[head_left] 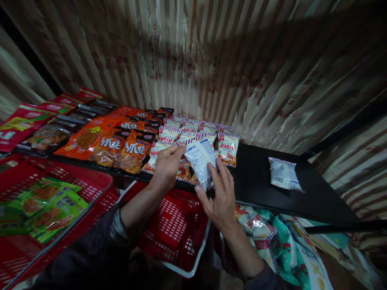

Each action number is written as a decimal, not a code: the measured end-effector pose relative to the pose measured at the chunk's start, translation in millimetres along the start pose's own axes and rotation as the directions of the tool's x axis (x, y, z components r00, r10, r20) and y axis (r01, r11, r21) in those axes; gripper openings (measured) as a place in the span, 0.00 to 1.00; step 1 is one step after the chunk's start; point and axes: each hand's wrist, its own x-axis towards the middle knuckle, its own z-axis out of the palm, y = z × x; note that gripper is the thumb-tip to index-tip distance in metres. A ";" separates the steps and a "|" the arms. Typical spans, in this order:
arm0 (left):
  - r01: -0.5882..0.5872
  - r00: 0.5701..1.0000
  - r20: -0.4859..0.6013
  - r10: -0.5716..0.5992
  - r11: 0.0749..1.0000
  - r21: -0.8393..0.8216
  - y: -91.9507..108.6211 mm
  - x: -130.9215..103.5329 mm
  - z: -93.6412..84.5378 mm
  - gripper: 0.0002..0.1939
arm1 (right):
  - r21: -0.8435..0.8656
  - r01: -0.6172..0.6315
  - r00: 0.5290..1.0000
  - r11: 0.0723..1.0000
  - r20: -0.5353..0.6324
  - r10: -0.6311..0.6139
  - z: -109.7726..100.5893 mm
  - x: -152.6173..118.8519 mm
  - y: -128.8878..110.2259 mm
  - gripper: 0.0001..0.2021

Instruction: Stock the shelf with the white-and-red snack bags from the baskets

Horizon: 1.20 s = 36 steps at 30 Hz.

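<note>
In the head view, the step in hand looks like handling 1 printed packet (198, 159), back side up, above the black shelf's (252, 181) front edge and beside the rows of white snack packets (228, 149); the left hand (165, 168) pinches its upper-left corner, while the right hand (223, 197), apart from the left, spreads its fingers along the lower-right side. Any next move calls for a light 2-handed hold that spares the soft film, and 1 lone packet (284, 174) lies nearer the shelf's right end.
</note>
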 end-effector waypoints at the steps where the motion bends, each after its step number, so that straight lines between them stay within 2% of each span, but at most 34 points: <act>1: 0.010 1.000 0.009 -0.010 1.000 -0.001 0.3 -0.5 0.0 0.13 | -0.018 -0.005 1.000 1.000 0.004 0.005 -0.6 0.3 -1.1 0.33; 5: 0.034 0.997 0.064 -0.032 0.999 -0.015 3.4 -2.7 -0.8 0.12 | -0.092 0.002 1.000 0.996 0.000 -0.002 -1.1 0.9 -3.5 0.37; 11: 0.054 0.977 0.209 -0.046 0.998 -0.032 11.4 -10.3 -1.3 0.15 | -0.085 -0.019 0.999 0.996 -0.052 0.014 -1.0 0.7 -0.5 0.32; 13: 0.049 0.969 0.245 -0.033 0.997 -0.060 13.2 -13.4 -0.5 0.15 | -0.011 -0.079 0.995 0.997 -0.063 0.078 -2.3 1.6 -0.2 0.30; 16: 0.037 0.963 0.269 -0.015 0.996 -0.080 12.9 -16.5 0.7 0.15 | 0.202 -0.243 0.963 0.949 -0.065 0.261 -4.1 2.9 -0.4 0.27; 18: 0.039 0.961 0.275 -0.024 0.998 -0.051 9.9 -16.7 0.9 0.14 | 0.404 -0.376 0.903 0.834 -0.042 0.427 -4.2 3.4 -0.4 0.26; 21: 0.040 0.964 0.262 -0.046 0.999 0.028 1.4 -14.5 0.7 0.13 | 0.684 -0.507 0.760 0.525 0.066 0.647 -3.1 6.1 -1.1 0.26; 24: 0.070 0.963 0.252 -0.090 0.993 0.090 -9.4 -11.8 1.1 0.14 | 0.850 -0.501 0.620 0.161 0.223 0.752 -3.3 12.8 -4.1 0.27; 26: 0.104 0.960 0.250 -0.129 0.988 0.111 -16.0 -11.5 2.1 0.16 | 0.892 -0.451 0.565 -0.035 0.316 0.762 -4.7 18.1 -6.6 0.28; 27: 0.119 0.957 0.252 -0.145 0.986 0.117 -18.7 -11.8 2.7 0.18 | 0.897 -0.429 0.547 -0.104 0.350 0.760 -5.6 20.4 -7.4 0.28; 31: 0.164 0.923 0.328 -0.200 0.977 0.135 -24.8 -16.5 5.7 0.17 | 0.881 -0.405 0.484 -0.243 0.432 0.761 -7.4 24.0 -6.1 0.25; 33: 0.173 0.905 0.368 -0.214 0.975 0.141 -25.5 -19.4 7.2 0.16 | 0.870 -0.415 0.461 -0.266 0.454 0.762 -6.8 23.7 -4.0 0.24; 36: 0.163 0.892 0.402 -0.208 0.976 0.143 -25.2 -22.0 9.1 0.16 | 0.868 -0.424 0.467 -0.259 0.454 0.759 -6.2 23.8 -2.2 0.23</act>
